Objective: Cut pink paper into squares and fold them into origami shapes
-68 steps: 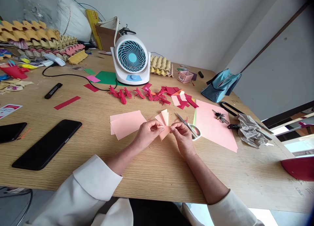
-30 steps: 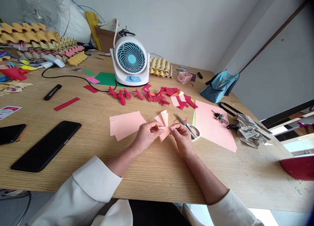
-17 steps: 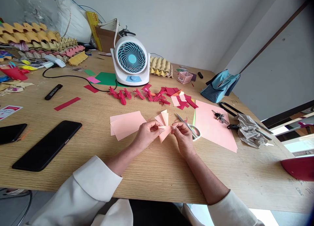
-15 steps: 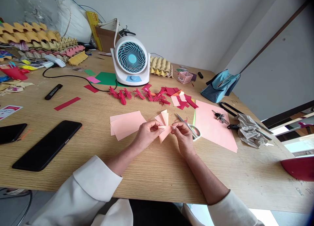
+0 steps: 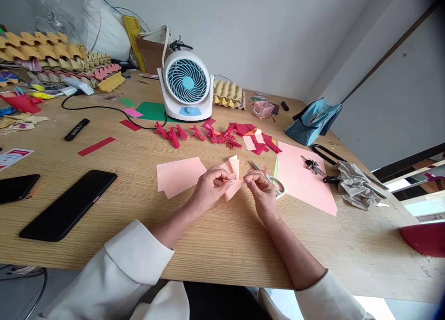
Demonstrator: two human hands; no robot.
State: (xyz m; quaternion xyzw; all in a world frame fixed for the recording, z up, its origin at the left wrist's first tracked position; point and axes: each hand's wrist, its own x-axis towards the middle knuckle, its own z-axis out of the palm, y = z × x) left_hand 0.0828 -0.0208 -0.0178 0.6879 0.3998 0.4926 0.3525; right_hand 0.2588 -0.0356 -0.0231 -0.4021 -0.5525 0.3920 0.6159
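Between my two hands is a folded piece of pale pink paper [image 5: 233, 190], with creased flaps pointing up and down. My left hand [image 5: 208, 186] pinches its left side between thumb and fingers. The right edge is pinched by my right hand [image 5: 261, 193]. Two flat pink paper strips [image 5: 181, 176] lie on the table just left of my left hand. Scissors [image 5: 278, 188] with pale handles rest behind my right hand, partly hidden by it. Further right lies a stack of large pink sheets [image 5: 306, 181] with a bunch of keys [image 5: 313, 165] on top.
Red paper figures [image 5: 198, 133] and red scraps [image 5: 259, 141] lie across the middle, before a white fan [image 5: 187, 86]. A black phone [image 5: 69, 204] lies at the left. A blue bag [image 5: 311, 123], a U-shaped lock [image 5: 328, 155] and crumpled cloth [image 5: 358, 188] are at the right.
The lower flap of the folded paper has shifted slightly under my fingers. Both hands stay in nearly the same place, still pinching; the whole view has drifted a little.
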